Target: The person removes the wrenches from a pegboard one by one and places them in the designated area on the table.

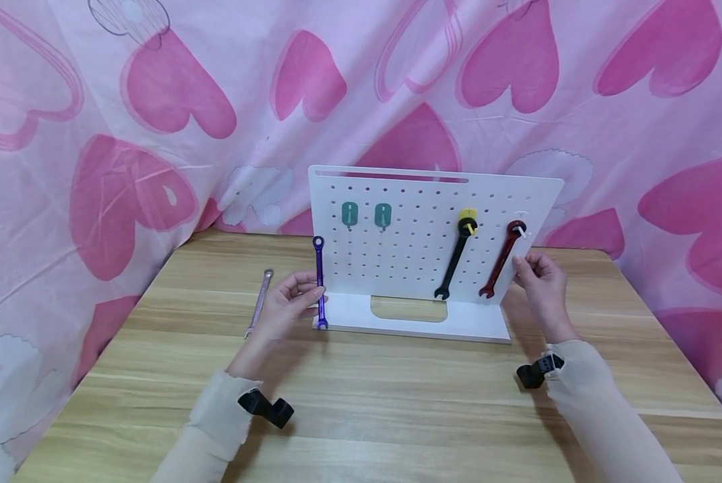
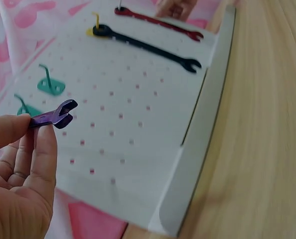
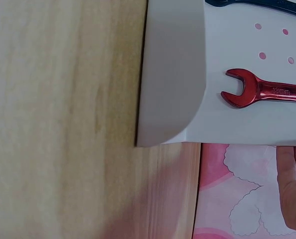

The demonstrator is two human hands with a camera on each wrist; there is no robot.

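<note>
My left hand (image 1: 283,303) pinches a purple combination wrench (image 1: 319,265) between thumb and fingers. The wrench stands upright in front of the left edge of a white pegboard (image 1: 391,265), ring end up. In the left wrist view its open end (image 2: 64,114) points away from the fingertips. My right hand (image 1: 543,287) grips the pegboard's right edge with thumb and fingers. A red wrench (image 1: 501,263) hangs close to that hand on a white hook. Left of it, a black wrench (image 1: 454,265) hangs from a yellow hook (image 1: 469,216). Two green hooks (image 1: 350,213) at the upper left hold nothing.
A silvery-purple wrench (image 1: 259,302) lies on the wooden table (image 1: 397,402), left of my left hand. The pegboard's white base (image 1: 348,314) has a cutout in it. Behind hangs a pink cloth (image 1: 246,80) with hearts.
</note>
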